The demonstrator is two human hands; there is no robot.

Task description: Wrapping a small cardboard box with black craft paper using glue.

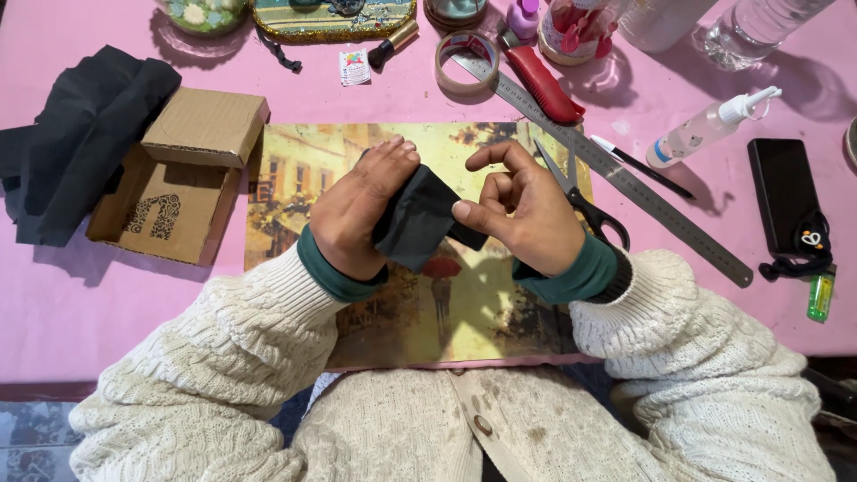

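Probably a home craft table: scissors (585, 203), ruler (625, 183), tape roll (466, 64), pink tablecloth (107, 312).

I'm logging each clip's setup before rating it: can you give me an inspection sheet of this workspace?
Surface: pink table with a painted street-scene mat in front of the person.
Job's things: small piece of black fabric held between both hands above the mat.
Clutter: open cardboard box, heap of black cloth, scissors, steel ruler, tape roll, red utility knife, black pen, clear squeeze bottle, black phone, green lighter.
Grippers: left hand and right hand both pinch the fabric.
Cables: nothing seen.
Surroundings: jars and a water bottle along the far edge.
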